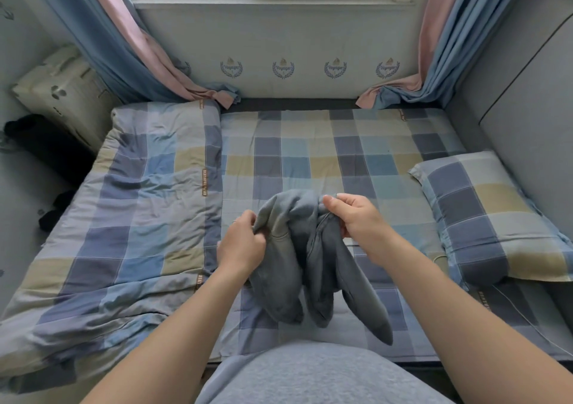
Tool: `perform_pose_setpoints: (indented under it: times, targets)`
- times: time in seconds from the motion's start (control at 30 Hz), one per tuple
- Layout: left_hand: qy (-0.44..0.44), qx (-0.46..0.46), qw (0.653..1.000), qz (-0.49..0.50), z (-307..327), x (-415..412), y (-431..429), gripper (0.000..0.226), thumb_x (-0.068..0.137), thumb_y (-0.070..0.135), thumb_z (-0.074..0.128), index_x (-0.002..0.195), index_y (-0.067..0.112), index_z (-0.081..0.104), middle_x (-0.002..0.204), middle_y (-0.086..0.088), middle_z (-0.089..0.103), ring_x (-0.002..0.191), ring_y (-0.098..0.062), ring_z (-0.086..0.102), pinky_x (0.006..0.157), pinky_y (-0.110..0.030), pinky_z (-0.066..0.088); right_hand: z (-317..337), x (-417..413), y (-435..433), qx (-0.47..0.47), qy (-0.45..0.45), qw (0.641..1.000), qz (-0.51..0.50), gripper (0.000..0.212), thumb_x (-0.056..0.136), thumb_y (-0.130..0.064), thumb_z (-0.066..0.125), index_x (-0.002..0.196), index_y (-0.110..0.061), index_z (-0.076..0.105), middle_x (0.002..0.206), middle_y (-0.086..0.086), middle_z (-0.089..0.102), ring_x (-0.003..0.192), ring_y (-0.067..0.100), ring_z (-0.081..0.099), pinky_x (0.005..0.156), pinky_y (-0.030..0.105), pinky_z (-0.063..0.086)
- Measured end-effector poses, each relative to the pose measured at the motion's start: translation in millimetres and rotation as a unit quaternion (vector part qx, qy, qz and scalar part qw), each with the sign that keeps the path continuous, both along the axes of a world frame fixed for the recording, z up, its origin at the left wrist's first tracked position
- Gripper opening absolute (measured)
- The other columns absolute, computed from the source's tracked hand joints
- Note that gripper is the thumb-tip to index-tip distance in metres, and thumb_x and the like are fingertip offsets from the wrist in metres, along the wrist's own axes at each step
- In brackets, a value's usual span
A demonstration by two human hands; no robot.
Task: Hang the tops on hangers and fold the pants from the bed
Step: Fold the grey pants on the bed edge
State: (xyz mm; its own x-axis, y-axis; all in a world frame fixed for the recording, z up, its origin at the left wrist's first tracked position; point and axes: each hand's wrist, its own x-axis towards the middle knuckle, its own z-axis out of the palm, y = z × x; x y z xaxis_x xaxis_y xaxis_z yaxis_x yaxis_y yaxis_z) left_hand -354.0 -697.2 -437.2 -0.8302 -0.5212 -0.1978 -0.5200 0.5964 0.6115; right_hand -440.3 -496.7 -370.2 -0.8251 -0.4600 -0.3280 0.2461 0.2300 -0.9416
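Garment (310, 261), grey and bunched, hangs above the bed (310, 155); our left hand (240, 245) and right hand (356, 220) clutch it, fingers curled.

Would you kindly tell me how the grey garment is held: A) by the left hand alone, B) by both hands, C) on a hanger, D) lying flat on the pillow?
B: the left hand and the right hand each grip the bunched grey garment above the bed.
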Motion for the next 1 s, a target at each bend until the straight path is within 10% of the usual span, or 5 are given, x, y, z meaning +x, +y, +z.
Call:
perform_pose_setpoints:
  times: [0.17,0.37,0.47,0.7,1.0]
  targets:
    - [-0.065,-0.1,0.989,0.082,-10,6,-23,0.028,0.094,0.018,0.052,0.12,0.025,0.057,0.139,-0.006,0.05,0.129,-0.034,0.042,0.104,-0.049,0.034,8,-6,9,-0.033,-0.048,0.998,0.008,0.043,0.105,-0.028,0.05,0.103,0.013,0.064,0.085,0.02,0.062,0.074,0.027,0.059,0.066,0.027,0.05]
    - [0.262,-0.047,0.953,-0.143,20,15,22,0.055,0.088,0.055,0.062,0.127,0.017,0.055,0.128,0.002,0.055,0.121,-0.019,0.05,0.105,-0.04,0.041,17,-6,1,-0.079,-0.101,0.992,-0.016,0.036,0.104,-0.032,0.052,0.108,0.002,0.062,0.089,0.026,0.058,0.079,0.036,0.055,0.078,0.044,0.047]
    - [0.163,-0.007,0.968,-0.19,22,13,50,0.081,0.072,0.067,0.07,0.137,0.025,0.046,0.132,0.007,0.056,0.122,-0.015,0.051,0.104,-0.036,0.042,23,-11,-8,-0.072,-0.085,0.994,-0.007,0.042,0.102,-0.038,0.055,0.069,-0.011,0.061,0.059,0.01,0.05,0.046,0.022,0.044,0.05,0.026,0.04]
    - [0.104,0.152,0.969,-0.167,17,-4,38,0.023,0.093,0.04,0.068,0.105,0.022,0.062,0.095,0.007,0.07,0.091,-0.014,0.065,0.083,-0.045,0.054,23,-20,-15,-0.061,-0.071,0.995,-0.018,0.043,0.097,-0.044,0.058,0.091,-0.002,0.064,0.078,0.015,0.064,0.071,0.028,0.063,0.07,0.035,0.054]
    - [0.097,0.408,0.888,0.188,25,-18,11,0.022,0.097,0.038,0.064,0.1,0.017,0.069,0.101,-0.007,0.073,0.099,-0.029,0.068,0.088,-0.045,0.057,-15,17,12,0.073,0.08,0.992,0.068,0.029,0.086,-0.038,0.076,0.111,-0.027,0.066,0.105,-0.013,0.071,0.103,0.003,0.065,0.091,0.026,0.051]
